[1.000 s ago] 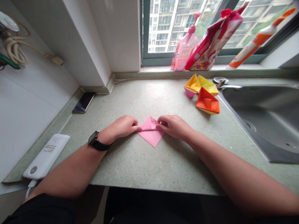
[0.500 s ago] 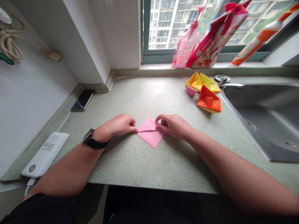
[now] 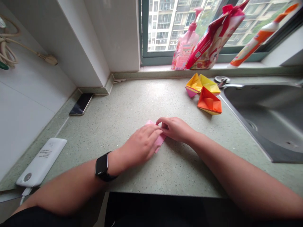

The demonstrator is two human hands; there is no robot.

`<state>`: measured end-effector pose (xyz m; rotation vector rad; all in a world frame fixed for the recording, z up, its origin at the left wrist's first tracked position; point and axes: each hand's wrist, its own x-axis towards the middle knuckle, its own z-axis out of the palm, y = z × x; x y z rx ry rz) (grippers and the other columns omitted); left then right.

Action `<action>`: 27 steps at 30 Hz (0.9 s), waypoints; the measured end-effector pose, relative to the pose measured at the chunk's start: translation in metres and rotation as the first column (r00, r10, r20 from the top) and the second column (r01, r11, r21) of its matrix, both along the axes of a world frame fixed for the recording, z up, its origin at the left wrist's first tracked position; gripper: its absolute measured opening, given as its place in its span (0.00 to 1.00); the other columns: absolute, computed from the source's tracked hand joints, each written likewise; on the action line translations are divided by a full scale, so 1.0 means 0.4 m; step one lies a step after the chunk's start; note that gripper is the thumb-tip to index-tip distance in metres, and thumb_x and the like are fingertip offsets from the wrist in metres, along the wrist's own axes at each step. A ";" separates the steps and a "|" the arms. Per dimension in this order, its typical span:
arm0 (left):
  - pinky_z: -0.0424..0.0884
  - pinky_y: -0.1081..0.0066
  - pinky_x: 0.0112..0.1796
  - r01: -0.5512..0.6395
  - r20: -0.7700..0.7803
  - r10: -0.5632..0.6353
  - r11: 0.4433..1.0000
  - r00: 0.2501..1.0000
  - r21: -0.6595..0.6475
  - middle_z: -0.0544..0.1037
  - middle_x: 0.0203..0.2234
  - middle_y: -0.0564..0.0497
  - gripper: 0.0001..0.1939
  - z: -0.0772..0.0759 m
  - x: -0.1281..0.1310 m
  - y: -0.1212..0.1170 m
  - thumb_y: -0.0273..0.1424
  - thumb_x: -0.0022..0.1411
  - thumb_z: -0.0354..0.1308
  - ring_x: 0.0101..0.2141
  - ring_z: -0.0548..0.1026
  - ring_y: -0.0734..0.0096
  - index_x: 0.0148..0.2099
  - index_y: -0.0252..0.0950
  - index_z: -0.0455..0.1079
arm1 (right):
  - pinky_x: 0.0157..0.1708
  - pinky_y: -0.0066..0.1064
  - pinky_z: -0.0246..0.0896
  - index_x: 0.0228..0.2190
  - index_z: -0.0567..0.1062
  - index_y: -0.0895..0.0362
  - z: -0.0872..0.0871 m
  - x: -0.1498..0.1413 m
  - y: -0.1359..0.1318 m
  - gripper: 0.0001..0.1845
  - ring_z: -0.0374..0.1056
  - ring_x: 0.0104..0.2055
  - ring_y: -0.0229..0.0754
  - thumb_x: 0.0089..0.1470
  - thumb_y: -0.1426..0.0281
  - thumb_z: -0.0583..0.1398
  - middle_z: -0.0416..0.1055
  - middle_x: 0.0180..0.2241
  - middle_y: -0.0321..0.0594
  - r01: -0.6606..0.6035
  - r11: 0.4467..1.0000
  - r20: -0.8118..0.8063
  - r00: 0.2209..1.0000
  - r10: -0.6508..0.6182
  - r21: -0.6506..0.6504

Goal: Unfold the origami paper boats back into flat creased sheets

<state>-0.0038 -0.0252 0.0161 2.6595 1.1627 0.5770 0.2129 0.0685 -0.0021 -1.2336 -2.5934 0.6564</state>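
Covering most of the pink paper (image 3: 160,142), the left hand (image 3: 141,144) is laid over it, fingers pressed together. The paper, flat on the counter (image 3: 132,101), is touched at its right corner by the right hand (image 3: 175,128), its fingers curled; whether anything is pinched by either hand cannot be told. Room for moving is given left of the paper and nearer than it, up to the counter's front edge. The sink (image 3: 262,110), right of the paper, is cut off.

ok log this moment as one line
left hand: over pink paper | right hand: at paper's right side | around: orange folded paper near sink, phone at left
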 end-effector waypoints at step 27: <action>0.49 0.36 0.73 -0.186 -0.414 0.177 0.982 0.893 0.019 0.52 0.78 0.33 0.42 -0.096 0.075 -0.100 0.52 0.78 0.45 0.77 0.47 0.33 0.80 0.28 0.52 | 0.30 0.29 0.56 0.44 0.79 0.53 0.009 -0.015 -0.003 0.06 0.69 0.27 0.38 0.66 0.67 0.63 0.78 0.27 0.33 0.070 0.996 0.018 0.997 -0.069 -0.059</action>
